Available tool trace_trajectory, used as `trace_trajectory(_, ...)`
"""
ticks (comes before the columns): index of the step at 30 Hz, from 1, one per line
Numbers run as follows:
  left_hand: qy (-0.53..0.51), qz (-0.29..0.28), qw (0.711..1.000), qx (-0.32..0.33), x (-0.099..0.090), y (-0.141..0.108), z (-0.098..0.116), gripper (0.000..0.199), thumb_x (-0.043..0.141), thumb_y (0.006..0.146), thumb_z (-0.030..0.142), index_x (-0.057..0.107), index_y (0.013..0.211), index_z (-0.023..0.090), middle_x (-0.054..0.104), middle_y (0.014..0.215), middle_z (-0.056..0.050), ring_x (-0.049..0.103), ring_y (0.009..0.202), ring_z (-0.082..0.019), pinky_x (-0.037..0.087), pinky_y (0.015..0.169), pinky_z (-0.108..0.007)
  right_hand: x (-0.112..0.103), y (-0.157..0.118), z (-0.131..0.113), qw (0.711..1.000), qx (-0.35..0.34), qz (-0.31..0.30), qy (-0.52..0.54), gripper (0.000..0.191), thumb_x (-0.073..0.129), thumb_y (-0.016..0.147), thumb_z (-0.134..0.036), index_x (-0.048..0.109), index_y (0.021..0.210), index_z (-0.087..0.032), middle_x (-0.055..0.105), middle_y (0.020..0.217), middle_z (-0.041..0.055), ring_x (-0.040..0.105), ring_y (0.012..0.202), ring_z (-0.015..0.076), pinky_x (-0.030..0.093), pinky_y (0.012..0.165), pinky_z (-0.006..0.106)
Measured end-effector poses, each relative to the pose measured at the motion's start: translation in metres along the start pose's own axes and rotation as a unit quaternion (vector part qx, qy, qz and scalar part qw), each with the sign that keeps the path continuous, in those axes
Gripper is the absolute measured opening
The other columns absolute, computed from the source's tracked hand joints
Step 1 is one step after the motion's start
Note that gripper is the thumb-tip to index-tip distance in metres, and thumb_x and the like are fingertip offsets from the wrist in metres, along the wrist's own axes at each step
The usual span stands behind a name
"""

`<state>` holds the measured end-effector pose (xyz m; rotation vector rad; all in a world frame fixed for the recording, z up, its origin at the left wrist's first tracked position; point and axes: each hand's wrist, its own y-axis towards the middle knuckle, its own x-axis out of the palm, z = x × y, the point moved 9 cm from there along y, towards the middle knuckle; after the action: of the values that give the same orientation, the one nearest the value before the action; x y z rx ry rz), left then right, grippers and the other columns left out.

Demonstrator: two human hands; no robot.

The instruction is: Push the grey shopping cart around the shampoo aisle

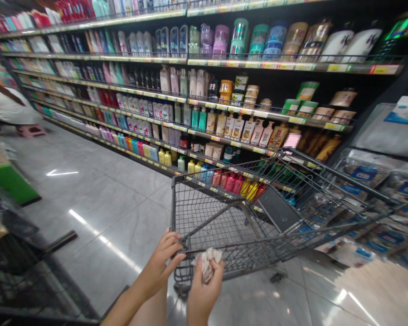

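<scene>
A dark metal shopping cart stands in front of me, its wire basket angled toward the shelves. My left hand is closed on the cart's near front corner, fingers bent over the frame. Just to its right, my right hand pinches a crumpled whitish tissue between thumb and fingers, close against the near top rail. The tissue looks bunched up, and part of it is hidden by the fingers. Through the basket's wires the grey floor shows. At the cart's far end, a dark child-seat panel leans at an angle.
Long shelves of bottles and jars run along the far side. Packaged goods hang at the right. A person in a white top is low down at the far left, by a pink stool. A green-sided display stands left.
</scene>
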<state>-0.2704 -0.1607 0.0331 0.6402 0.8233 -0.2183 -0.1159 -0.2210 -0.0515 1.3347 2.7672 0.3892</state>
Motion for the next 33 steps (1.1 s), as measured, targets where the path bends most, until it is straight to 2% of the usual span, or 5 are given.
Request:
trace_trajectory(9, -0.013, 0.007, 1.000, -0.011, -0.002, 0.001, 0.002, 0.023, 0.044, 0.091, 0.033, 0.061, 0.081, 0.022, 0.061, 0.079, -0.002, 0.053, 0.104, -0.019, 0.026, 0.113, -0.046, 0.023, -0.030, -0.031, 0.970, -0.206, -0.078, -0.099, 0.009, 0.051, 0.089, -0.022, 0.058, 0.095, -0.019, 0.061, 0.095, 0.0120, 0.063, 0.088, 0.0210, 0.050, 0.073, 0.030)
trace_trajectory(13, -0.004, 0.026, 0.999, -0.019, -0.002, 0.000, 0.002, 0.023, 0.045, 0.090, 0.032, 0.062, 0.081, 0.021, 0.061, 0.078, -0.002, 0.054, 0.102, -0.018, 0.029, 0.112, -0.046, 0.020, -0.032, -0.021, 0.944, -0.272, -0.094, -0.164, 0.012, 0.048, 0.089, -0.021, 0.060, 0.091, -0.020, 0.062, 0.096, 0.0128, 0.063, 0.088, 0.0229, 0.050, 0.071, 0.033)
trace_trajectory(21, -0.005, 0.040, 0.999, -0.024, -0.004, 0.000, 0.002, 0.024, 0.045, 0.090, 0.034, 0.062, 0.080, 0.021, 0.061, 0.078, -0.001, 0.057, 0.100, -0.018, 0.028, 0.112, -0.048, 0.022, -0.035, 0.024, 0.940, -0.274, -0.125, -0.163, 0.015, 0.047, 0.090, -0.024, 0.061, 0.096, -0.021, 0.060, 0.093, 0.0096, 0.063, 0.084, 0.0197, 0.051, 0.066, 0.029)
trace_trajectory(27, 0.001, 0.041, 0.999, -0.024, -0.004, 0.001, 0.003, 0.023, 0.046, 0.089, 0.035, 0.063, 0.080, 0.021, 0.062, 0.077, -0.002, 0.056, 0.099, -0.018, 0.030, 0.111, -0.048, 0.017, -0.027, 0.032, 0.950, -0.223, -0.151, -0.155, 0.014, 0.048, 0.087, -0.021, 0.061, 0.093, -0.020, 0.060, 0.090, 0.0088, 0.063, 0.082, 0.0199, 0.052, 0.067, 0.030)
trace_trajectory(33, -0.001, 0.052, 0.998, -0.021, -0.004, 0.000, 0.002, 0.024, 0.046, 0.089, 0.035, 0.063, 0.080, 0.021, 0.062, 0.077, -0.002, 0.056, 0.101, -0.019, 0.033, 0.110, -0.047, 0.009, -0.021, 0.034, 0.969, -0.163, -0.135, -0.129, 0.017, 0.047, 0.086, -0.022, 0.062, 0.095, -0.019, 0.062, 0.092, 0.0115, 0.062, 0.088, 0.0222, 0.051, 0.072, 0.033)
